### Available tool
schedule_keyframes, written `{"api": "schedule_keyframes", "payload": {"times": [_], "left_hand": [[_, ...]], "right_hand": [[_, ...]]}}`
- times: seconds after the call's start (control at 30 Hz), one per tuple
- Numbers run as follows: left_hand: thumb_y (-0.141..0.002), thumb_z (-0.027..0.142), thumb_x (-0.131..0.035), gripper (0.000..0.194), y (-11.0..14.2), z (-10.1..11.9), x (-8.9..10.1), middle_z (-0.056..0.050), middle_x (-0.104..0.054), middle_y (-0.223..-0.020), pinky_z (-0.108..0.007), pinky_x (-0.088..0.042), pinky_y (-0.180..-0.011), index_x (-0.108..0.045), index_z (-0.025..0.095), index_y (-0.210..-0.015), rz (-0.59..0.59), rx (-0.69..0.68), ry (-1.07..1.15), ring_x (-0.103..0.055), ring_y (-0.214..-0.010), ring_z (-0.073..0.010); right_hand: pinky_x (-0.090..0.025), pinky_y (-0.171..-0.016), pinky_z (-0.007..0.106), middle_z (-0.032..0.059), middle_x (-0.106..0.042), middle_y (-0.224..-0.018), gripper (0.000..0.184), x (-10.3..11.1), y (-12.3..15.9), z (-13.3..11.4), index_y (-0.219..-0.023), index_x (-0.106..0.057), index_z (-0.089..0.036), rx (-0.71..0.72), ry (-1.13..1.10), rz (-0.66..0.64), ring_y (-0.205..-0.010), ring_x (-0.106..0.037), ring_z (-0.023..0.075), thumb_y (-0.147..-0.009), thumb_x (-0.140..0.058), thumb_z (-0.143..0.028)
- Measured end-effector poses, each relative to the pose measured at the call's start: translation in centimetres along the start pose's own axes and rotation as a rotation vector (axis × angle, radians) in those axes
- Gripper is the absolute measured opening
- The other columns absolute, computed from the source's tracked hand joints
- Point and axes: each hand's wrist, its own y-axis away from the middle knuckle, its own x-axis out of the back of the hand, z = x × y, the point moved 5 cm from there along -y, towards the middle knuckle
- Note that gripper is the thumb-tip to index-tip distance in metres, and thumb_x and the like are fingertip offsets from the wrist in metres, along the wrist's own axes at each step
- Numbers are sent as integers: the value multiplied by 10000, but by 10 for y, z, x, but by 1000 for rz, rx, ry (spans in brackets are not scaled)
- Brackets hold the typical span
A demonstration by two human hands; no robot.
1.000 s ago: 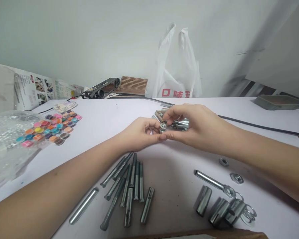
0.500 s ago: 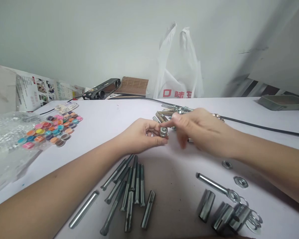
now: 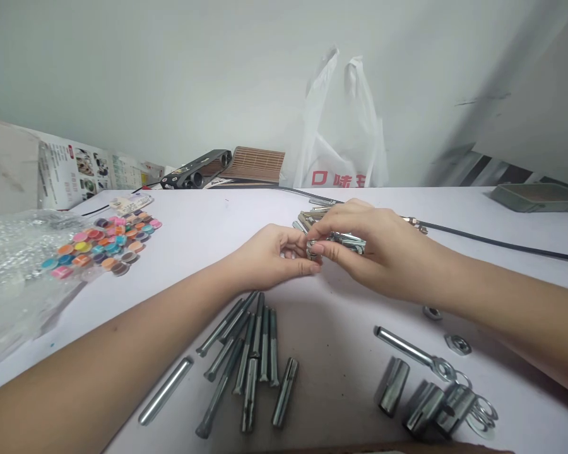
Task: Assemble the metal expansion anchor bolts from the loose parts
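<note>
Head view: small metal part (image 3: 311,250) mid-frame, pinched from both sides. Over the desk (image 3: 194,221) or touching it, cannot tell. Just changed: right hand (image 3: 369,249) back on the part, thumb and forefinger narrowed onto it; half a second ago, thumb lifted off and fingers spread. Left hand (image 3: 274,255) much as before, fingers curled, gripping the same part from frame left. Round face, readable a moment ago, now mostly covered by the right thumb.

Meaning, as judged: left hand steadying, right hand re-gripping for a small turn or adjustment, much like the pinch of one second ago. Fit inside the grip: cannot tell.

Behind the right hand, just above centre: heap of metal fasteners (image 3: 353,241), partly hidden. Lower centre-left: cluster of flared bolts (image 3: 218,400), slotted sleeves (image 3: 285,392) at its right and lower edge, plain tube (image 3: 165,391) apart on its left. Lower right: two hex nuts (image 3: 458,344), pin (image 3: 402,345) with washer (image 3: 442,369) at its end, short sleeves (image 3: 394,386), thin rings (image 3: 488,408). No shift among these beyond slight camera sway. Left of frame: coloured discs (image 3: 108,243) next to clear plastic bag (image 3: 23,265).
</note>
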Motion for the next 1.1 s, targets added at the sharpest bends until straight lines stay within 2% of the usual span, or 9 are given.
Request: {"api": "schedule_keyframes", "payload": {"times": [0.23, 0.4, 0.47, 0.57, 0.63, 0.77, 0.83, 0.93, 1.1], "left_hand": [[-749, 393, -741, 313, 3, 1, 3, 27, -534, -694, -193, -342, -619, -595, 117, -745, 49, 57, -26, -443, -660, -53], [-744, 410, -743, 319, 3, 4, 3, 20, -556, -697, -186, -356, -606, -640, 116, -812, 17, 48, -24, -461, -647, -55], [-743, 358, -748, 283, 3, 4, 1, -5, -636, -786, -196, -423, -675, -664, 116, -864, 6, 48, 27, -544, -710, -74], [-745, 351, -751, 289, 2, 3, 1, -45, -692, -875, -224, -462, -738, -686, 115, -899, 19, 66, 21, -612, -789, -109], [-740, 365, -760, 304, 1, 2, 1, -52, -702, -883, -229, -465, -734, -689, 119, -903, 20, 77, 16, -618, -787, -113], [-762, 367, -747, 286, 1, 3, 1, -46, -706, -900, -239, -483, -791, -691, 129, -911, -3, 24, 27, -639, -842, -120], [-757, 389, -752, 315, 2, 2, 1, -54, -710, -891, -246, -487, -786, -688, 123, -913, -7, 25, 34, -648, -843, -128], [-732, 405, -771, 340, 2, -2, 2, -77, -726, -919, -254, -493, -752, -686, 120, -897, 34, 83, 47, -661, -830, -141], [-737, 386, -767, 319, 2, -4, 2, -81, -729, -941, -259, -492, -761, -690, 124, -900, 30, 103, 34, -660, -837, -141]], "right_hand": [[-411, -722, 328, 53, -633, -825, 319, -1, 0, 8, -805, -646, -177, -114, 96, -19, -862, -527, 204, -871, -600, -486], [-435, -730, 306, 52, -652, -908, 446, -2, 4, 4, -1130, -652, -187, -48, -12, -50, -868, -563, 185, -823, -671, -511], [-399, -611, 271, 31, -581, -662, 364, 4, 6, 3, -770, -682, -160, -58, -145, -17, -652, -512, 127, -883, -606, -497], [-188, -405, 271, 1, -309, -404, 666, 13, 9, 11, -415, -374, -150, -232, -330, 119, -405, -263, 66, -943, -482, -541], [-173, -387, 258, -13, -311, -415, 624, 13, 9, 12, -474, -457, -141, -257, -374, 119, -399, -262, 58, -958, -464, -535], [-405, -580, 216, 10, -603, -698, 384, 2, 7, 7, -903, -693, -166, -135, -413, -50, -652, -546, 91, -965, -496, -489], [-406, -566, 240, 31, -614, -662, 524, -1, 8, 11, -754, -687, -151, -212, -463, -99, -611, -553, 103, -974, -431, -551], [-296, -447, 277, 21, -380, -392, 721, 9, 12, 24, -399, -464, -159, -398, -531, 76, -405, -376, 90, -954, -404, -615], [-284, -452, 274, 6, -392, -414, 614, 11, 11, 23, -502, -566, -160, -365, -481, 110, -427, -376, 88, -945, -463, -573]]}}
